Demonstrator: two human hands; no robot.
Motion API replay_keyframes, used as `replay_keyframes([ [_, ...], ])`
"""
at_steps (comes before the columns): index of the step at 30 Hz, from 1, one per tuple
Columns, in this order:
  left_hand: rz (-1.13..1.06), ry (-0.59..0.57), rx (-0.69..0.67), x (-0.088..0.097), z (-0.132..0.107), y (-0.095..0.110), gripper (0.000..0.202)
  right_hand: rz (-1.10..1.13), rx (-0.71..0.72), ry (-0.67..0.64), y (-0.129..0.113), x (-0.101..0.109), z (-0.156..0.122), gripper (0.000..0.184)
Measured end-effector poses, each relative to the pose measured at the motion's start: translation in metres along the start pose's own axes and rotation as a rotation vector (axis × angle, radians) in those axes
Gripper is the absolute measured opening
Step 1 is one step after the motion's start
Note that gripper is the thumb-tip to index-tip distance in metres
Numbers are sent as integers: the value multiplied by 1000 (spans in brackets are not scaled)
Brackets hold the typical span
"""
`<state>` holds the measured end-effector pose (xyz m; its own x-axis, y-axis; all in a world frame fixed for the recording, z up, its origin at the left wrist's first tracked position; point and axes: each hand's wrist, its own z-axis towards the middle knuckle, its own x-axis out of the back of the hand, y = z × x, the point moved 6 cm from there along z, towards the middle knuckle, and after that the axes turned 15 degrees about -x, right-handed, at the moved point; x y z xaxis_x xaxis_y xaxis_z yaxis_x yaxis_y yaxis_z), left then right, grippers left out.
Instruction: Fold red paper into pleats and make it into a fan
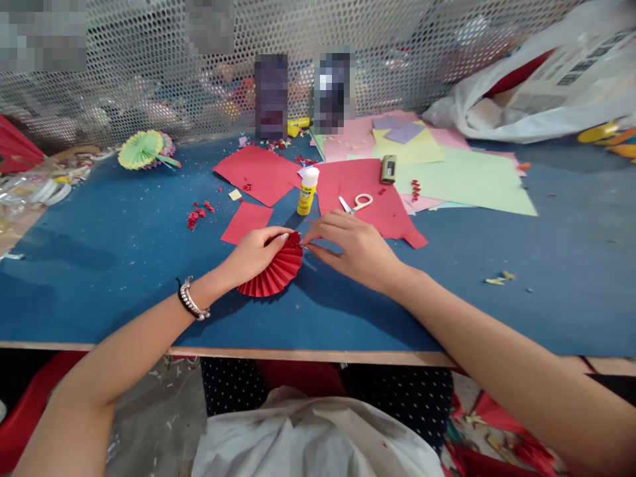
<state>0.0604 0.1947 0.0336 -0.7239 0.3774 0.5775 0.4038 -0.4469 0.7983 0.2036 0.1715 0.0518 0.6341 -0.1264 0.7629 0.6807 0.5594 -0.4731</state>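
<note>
A pleated red paper fan [272,275] is spread in a near half-round just above the blue table. My left hand [258,255] grips its upper edge, thumb on top and the other fingers hidden behind. My right hand [350,245] pinches at the fan's upper right edge, thumb and forefinger close together; whether it grips the paper itself or a tiny piece is too small to tell. Just beyond the hands stands a yellow glue stick [307,195] with a white cap. White-handled scissors [358,203] lie on red paper [342,182] past my right hand.
Red sheets [263,173], a green sheet [477,179] and a small olive-coloured device [388,169] lie behind. A finished green-yellow paper fan [144,150] sits at back left. Two phones [271,99] lean on the perforated metal screen [163,59]. A white plastic bag [536,86] fills the back right.
</note>
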Motion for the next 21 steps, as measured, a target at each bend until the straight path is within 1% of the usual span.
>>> replay_keyframes([
  [12, 19, -29, -21, -2, 1, -2, 31, 1, -52, -11, 6, -2, 2, 13],
  [21, -27, -45, -39, -4, -1, 1, 30, -31, -88, 0, 7, 0, 2, 12],
])
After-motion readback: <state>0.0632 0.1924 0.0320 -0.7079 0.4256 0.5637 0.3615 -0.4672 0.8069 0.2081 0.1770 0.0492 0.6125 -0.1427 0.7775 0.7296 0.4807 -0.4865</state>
